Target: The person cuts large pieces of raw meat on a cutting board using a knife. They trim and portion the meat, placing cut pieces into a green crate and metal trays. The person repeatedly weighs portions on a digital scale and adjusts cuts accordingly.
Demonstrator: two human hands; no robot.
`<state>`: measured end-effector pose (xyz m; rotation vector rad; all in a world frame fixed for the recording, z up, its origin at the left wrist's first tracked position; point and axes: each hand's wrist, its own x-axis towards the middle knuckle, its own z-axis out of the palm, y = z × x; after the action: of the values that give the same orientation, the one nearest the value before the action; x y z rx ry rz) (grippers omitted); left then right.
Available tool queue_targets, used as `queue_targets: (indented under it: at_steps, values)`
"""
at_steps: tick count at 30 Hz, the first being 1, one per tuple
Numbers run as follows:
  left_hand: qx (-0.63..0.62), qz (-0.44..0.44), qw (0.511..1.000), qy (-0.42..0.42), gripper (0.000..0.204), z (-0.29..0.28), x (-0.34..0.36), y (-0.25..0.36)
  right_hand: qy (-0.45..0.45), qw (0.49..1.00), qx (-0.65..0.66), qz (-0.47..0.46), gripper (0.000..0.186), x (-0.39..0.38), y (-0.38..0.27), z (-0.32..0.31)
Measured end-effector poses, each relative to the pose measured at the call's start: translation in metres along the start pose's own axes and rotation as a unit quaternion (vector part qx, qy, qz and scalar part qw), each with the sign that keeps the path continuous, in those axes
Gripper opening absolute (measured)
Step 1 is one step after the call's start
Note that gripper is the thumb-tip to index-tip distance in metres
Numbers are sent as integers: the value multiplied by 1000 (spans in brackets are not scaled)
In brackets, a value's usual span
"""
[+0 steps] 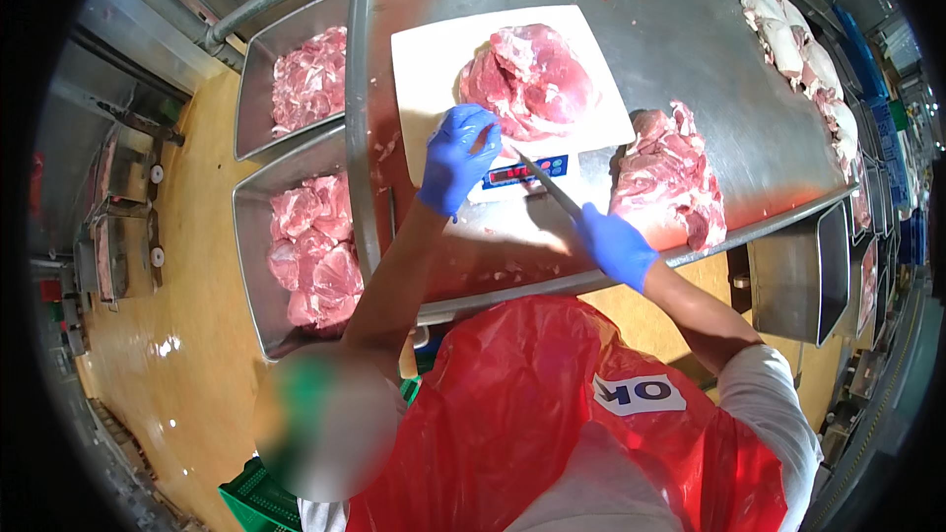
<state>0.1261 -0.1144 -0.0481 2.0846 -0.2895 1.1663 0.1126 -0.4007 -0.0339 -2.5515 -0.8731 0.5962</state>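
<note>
A large boneless cut of raw meat point(537, 84) lies on a white board point(424, 69) that rests on a digital scale point(524, 172). My left hand point(455, 163), in a blue glove, is at the near left edge of this cut, with its fingers curled and closed. What they pinch, if anything, is too small to tell. Closed round a knife handle, my gloved right hand point(616, 244) is to the right of the scale. The knife blade point(554, 189) points up and left, its tip by the scale's display, just below the meat.
A second large piece of meat point(670, 177) lies right of the board on the steel table point(670, 25). Two metal bins of meat point(258, 266) stand along the left side. Several pale-skinned cuts point(803, 54) line the far right edge. A steel tub point(788, 276) stands below right.
</note>
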Motion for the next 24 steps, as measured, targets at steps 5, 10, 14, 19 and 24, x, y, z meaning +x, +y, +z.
queue_targets:
  at_steps: [5, 10, 14, 19, 24]
  values:
    - [82, -108, 990, -39, 45, 5, 28, 41, 123, 988, 80, 41, 22, -32, -9, -31]
    - [149, -159, 965, -143, 34, 10, 36, 45, 180, 976, 125, 2, 24, 25, -29, -21]
    - [71, -158, 978, -112, 23, -5, 31, 20, 131, 975, 177, 28, 25, 65, -71, -32]
    - [40, -161, 984, -60, 27, -9, 17, 18, 137, 975, 176, -6, 24, 111, -97, -37]
    - [27, -162, 986, -20, 22, -6, 15, 19, 131, 977, 166, 4, 23, 125, -101, -33]
